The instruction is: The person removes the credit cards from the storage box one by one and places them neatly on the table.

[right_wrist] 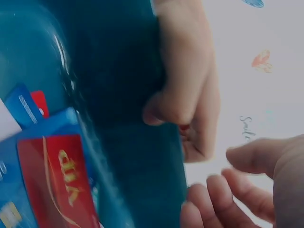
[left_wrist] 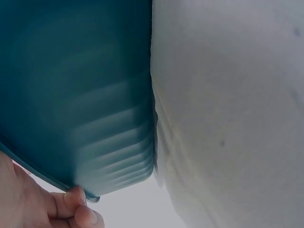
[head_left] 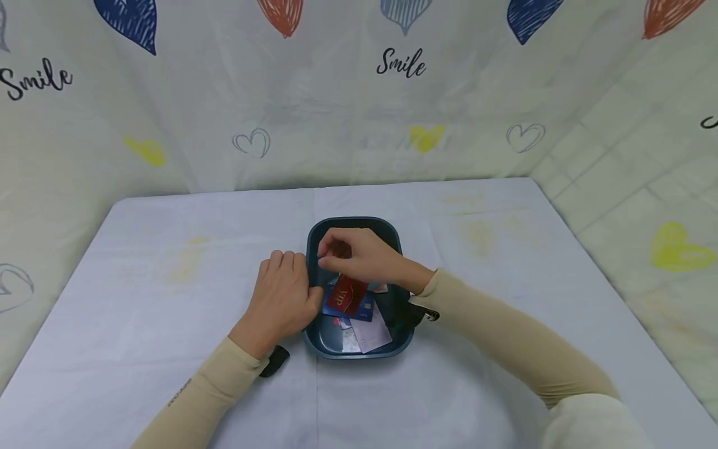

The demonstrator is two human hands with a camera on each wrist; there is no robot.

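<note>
A dark teal plastic basin [head_left: 359, 357] stands on the white-covered table. Inside it lies a loose pile of cards: a red VIP card [head_left: 346, 294] on top, a blue bank card [head_left: 364, 311] beneath and a pale card [head_left: 371, 335] nearer the front. My left hand [head_left: 283, 296] grips the basin's left rim, thumb over the inside and fingers along the outer wall. Above the cards hovers my right hand [head_left: 364, 252], its fingers loosely bent, holding nothing. In the right wrist view, the thumb and fingers of this hand are apart beside the basin's wall [right_wrist: 128, 142].
The white tablecloth [head_left: 168, 324] spreads around the basin, with faint yellowish stains. Behind the table hangs a pale curtain [head_left: 336, 100] printed with hearts and "Smile". Dark wrist-worn devices [head_left: 275, 361] sit beneath both forearms.
</note>
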